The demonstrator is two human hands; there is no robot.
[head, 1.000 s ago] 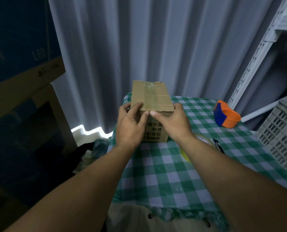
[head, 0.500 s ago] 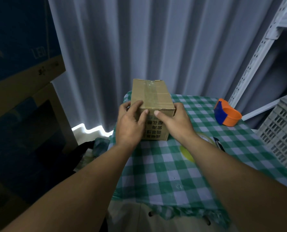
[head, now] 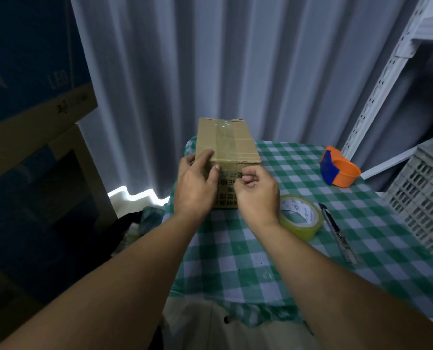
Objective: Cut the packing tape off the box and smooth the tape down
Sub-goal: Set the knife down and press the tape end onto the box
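A brown cardboard box [head: 226,141] stands at the far left of the checkered table [head: 298,261], with a strip of clear tape [head: 224,140] down the middle of its top. My left hand [head: 196,186] lies flat on the box's near left corner, its thumb on the front face. My right hand [head: 258,192] is curled in front of the box's printed front face, finger and thumb pinched together near the tape's end. A roll of clear packing tape [head: 300,215] lies just right of my right wrist. A utility knife [head: 337,233] lies beside the roll.
An orange and blue tape dispenser [head: 339,170] sits at the far right of the table. A white plastic crate [head: 427,200] and a white metal shelf upright [head: 384,72] stand at the right. Grey curtains hang behind; large cartons are stacked at the left.
My right hand has left the box's near right corner and curled into a pinch at the front face, uncovering the tape roll and knife. My left hand has stayed on the box.
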